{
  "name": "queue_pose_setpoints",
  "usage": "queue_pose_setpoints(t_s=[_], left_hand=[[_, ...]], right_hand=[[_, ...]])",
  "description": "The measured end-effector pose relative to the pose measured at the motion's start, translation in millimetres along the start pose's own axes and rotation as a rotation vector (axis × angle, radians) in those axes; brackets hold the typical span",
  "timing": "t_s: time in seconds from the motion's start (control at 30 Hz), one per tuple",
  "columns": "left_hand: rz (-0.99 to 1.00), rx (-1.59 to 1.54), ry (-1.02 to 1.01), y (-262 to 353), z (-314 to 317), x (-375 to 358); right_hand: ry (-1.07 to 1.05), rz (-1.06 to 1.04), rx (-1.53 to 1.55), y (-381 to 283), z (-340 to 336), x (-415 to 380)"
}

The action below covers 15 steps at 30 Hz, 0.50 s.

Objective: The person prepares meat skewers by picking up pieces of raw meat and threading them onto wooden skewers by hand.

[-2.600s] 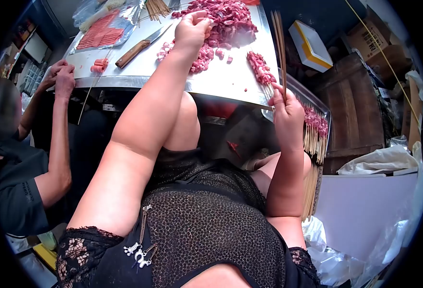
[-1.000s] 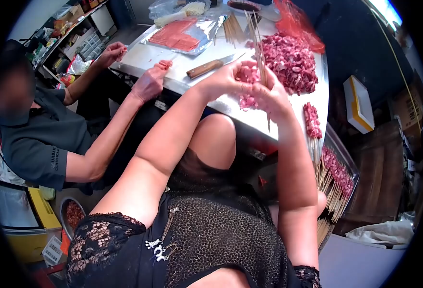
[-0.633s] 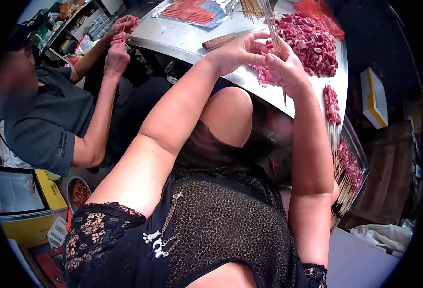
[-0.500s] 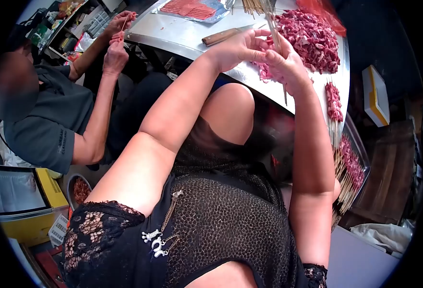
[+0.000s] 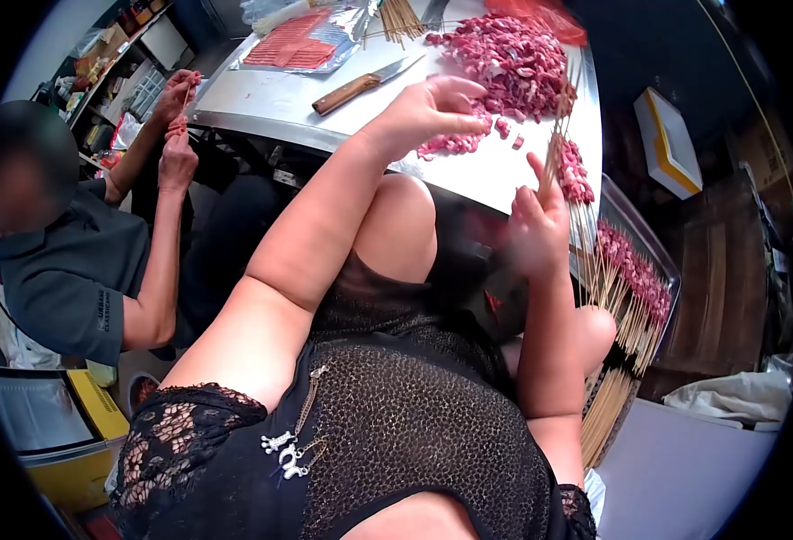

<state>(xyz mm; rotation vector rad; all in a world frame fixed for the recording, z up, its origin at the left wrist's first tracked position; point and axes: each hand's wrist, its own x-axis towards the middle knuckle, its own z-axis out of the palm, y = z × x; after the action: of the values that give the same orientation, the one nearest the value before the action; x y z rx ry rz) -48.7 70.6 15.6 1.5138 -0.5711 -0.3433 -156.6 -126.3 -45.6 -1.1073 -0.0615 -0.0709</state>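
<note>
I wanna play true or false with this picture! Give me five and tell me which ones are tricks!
1. The knife lies on the table. True.
2. The left hand is holding the knife. False: the left hand is by the small meat pile.
3. The right hand holds thin sticks. True.
4. The red plastic bag is on the floor. False: the red plastic bag is on the table, at the far side of the big meat pile.
5. The other person's hands are empty. False: the other person's hands hold a stick with pink food.

Red bag point(image 5: 549, 16) cut by top edge, held skewers point(image 5: 557, 139) blurred, right grip point(image 5: 541, 219) partly smeared
</note>
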Motion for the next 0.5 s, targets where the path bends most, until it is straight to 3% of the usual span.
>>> queue_pose_setpoints(t_s=[0.07,0.27,0.37,0.5], left_hand=[[0.035,-0.17,-0.264,-7.7,12.8,1.7],[0.021,-0.376,-0.232,-18.2,-24.7,2.2],[0.043,-0.409,-0.129,-16.7,-41.1,-8.5],[0.074,-0.37,-0.189,-5.4,-42.5,-13.6]], right_hand=[[-0.107,-0.03,-0.04,-20.2,12.7,7.5],[-0.498,0.005,-0.035,-27.1,67.2,73.3],[-0.454,0.067,-0.089,-27.1,82.5,82.9],[-0.504,0.051,-0.035,-21.2,84.0,85.6]])
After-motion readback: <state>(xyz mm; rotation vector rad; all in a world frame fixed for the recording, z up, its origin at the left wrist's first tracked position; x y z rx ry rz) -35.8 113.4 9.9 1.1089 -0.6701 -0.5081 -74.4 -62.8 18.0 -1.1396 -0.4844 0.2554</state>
